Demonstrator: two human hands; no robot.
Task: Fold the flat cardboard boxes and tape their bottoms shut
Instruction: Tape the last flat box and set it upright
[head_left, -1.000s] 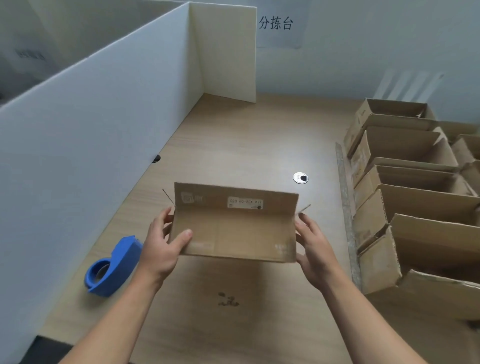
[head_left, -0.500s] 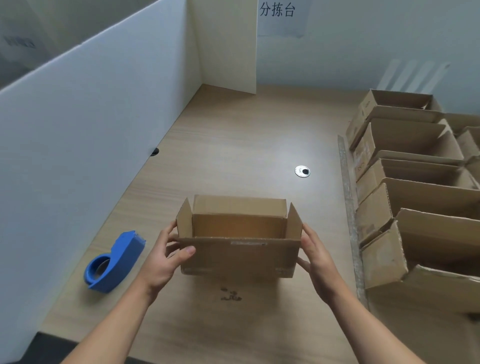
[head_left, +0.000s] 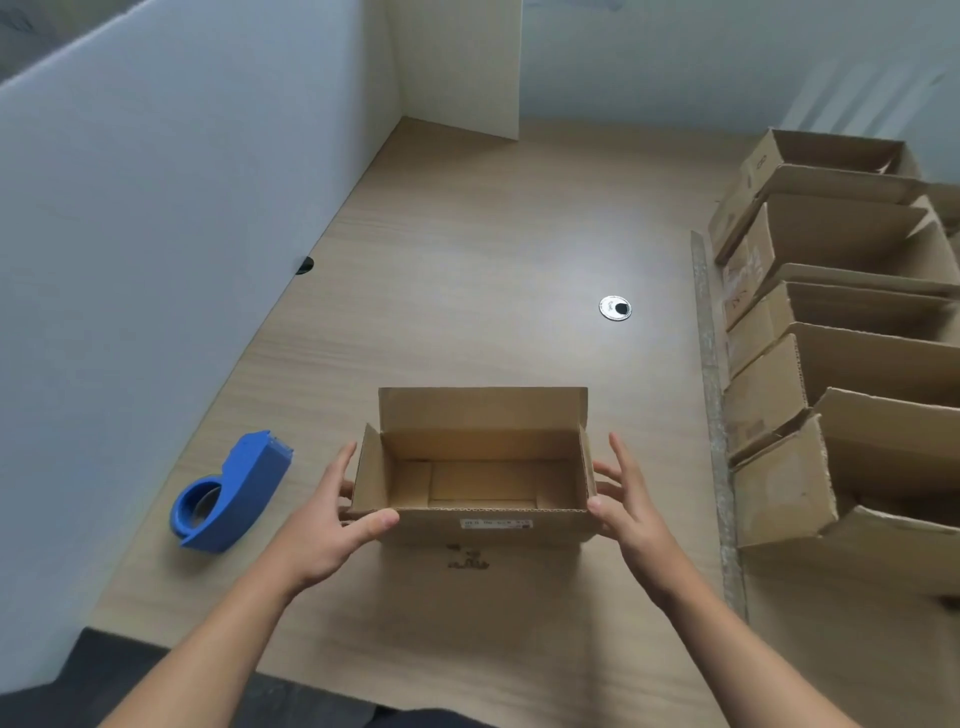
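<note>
A small brown cardboard box (head_left: 483, 526) stands upright on the wooden table (head_left: 467, 249), its open top facing me and its top flaps standing up. Inside, the bottom flaps lie folded flat. My left hand (head_left: 332, 525) grips the box's left end, thumb on the front wall and fingers along the side flap. My right hand (head_left: 628, 509) rests against the right end with straight fingers, thumb at the front corner. A blue tape dispenser (head_left: 234, 491) lies on the table just left of my left hand.
Several folded open cardboard boxes (head_left: 831, 364) stand in a row along the right side. A white partition (head_left: 156, 234) walls off the left and the far corner. A round metal cable grommet (head_left: 615, 307) sits in the table beyond the box.
The box has been turned from bottom-facing-me to upright with its opening up, and brought down onto the table. Both hands stayed at its ends.
</note>
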